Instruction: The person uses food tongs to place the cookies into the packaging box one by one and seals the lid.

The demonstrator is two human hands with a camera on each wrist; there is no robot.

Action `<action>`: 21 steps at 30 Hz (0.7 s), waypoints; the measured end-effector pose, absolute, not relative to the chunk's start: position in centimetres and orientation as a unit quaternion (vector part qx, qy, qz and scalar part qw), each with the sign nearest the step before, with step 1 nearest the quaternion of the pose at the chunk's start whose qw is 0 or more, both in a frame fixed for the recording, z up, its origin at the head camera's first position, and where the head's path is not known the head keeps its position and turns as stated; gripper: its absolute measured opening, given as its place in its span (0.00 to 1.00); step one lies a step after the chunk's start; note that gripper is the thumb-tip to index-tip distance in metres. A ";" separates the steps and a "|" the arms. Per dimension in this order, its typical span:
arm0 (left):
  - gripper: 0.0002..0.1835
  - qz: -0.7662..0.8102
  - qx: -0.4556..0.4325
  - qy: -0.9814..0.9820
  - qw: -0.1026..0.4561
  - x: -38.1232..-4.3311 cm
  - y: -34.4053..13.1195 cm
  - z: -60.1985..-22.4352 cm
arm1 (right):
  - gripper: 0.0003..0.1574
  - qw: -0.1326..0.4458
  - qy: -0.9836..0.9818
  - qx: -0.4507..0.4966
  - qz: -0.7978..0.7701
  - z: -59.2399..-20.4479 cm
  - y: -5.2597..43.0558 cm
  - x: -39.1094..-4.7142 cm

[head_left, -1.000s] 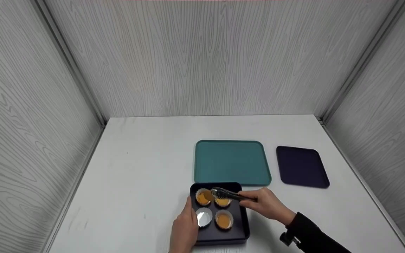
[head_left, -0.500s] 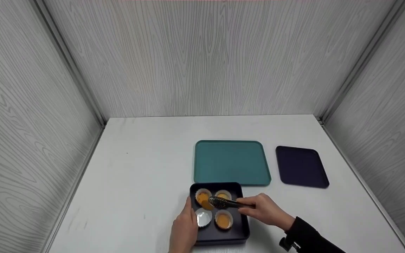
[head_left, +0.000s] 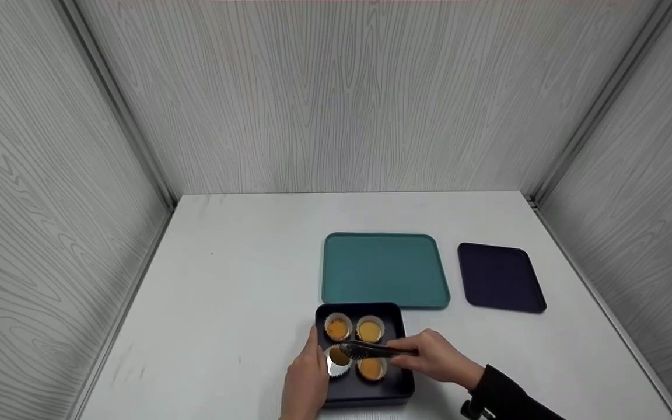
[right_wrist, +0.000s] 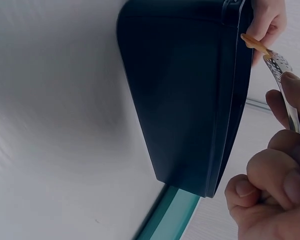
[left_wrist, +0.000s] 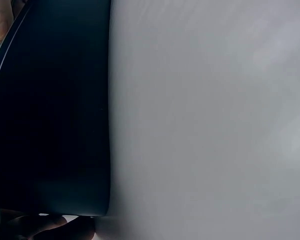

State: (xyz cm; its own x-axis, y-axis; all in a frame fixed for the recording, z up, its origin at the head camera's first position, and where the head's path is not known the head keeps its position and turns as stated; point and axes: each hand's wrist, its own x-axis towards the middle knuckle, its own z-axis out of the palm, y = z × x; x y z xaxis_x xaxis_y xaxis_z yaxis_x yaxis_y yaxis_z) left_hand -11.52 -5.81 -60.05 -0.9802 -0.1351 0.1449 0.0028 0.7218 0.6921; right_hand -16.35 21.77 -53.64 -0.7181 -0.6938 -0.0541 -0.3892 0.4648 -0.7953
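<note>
My left hand holds the left wall of a deep, dark square baking pan. My right hand grips black-handled tongs with a perforated metal head. A thin, flat golden-brown piece is at the tongs' tip, over the shiny cupcake liner at the pan's near left. Three other liners hold yellow-orange rounds: far left, far right and near right. The tongs partly overlap the near-right one in the head view.
Just beyond the pan lies a flat teal tray, its near edge close to the pan's far rim. A smaller dark purple tray is to the right. Grey wood-grain panels enclose the white tabletop on three sides.
My right hand has brought the tongs and the golden-brown piece from over the far liners toward me, above the near-left liner. My left hand and the pan have stayed put.
</note>
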 end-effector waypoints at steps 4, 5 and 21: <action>0.24 -0.377 0.036 -0.922 0.085 -11.5 -5.8 -60.0 | 0.21 0.192 0.835 -0.325 -0.401 -53.8 21.5 -16.2; 0.24 -0.377 0.036 -0.921 0.085 -11.5 -5.8 -60.0 | 0.20 0.190 0.835 -0.327 -0.400 -53.8 21.5 -16.2; 0.25 -0.378 0.035 -0.921 0.089 -11.5 -5.8 -60.1 | 0.23 0.181 0.845 -0.335 -0.376 -54.3 20.5 -16.2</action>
State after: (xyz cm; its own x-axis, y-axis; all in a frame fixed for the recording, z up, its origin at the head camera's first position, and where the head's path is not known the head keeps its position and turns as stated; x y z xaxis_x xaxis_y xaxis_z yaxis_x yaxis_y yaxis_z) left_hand -11.55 -5.84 -60.05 -0.9817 -0.1322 0.1371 0.0022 0.7116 0.7025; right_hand -16.19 20.51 -54.26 -0.7101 -0.7021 -0.0533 -0.4307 0.4930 -0.7559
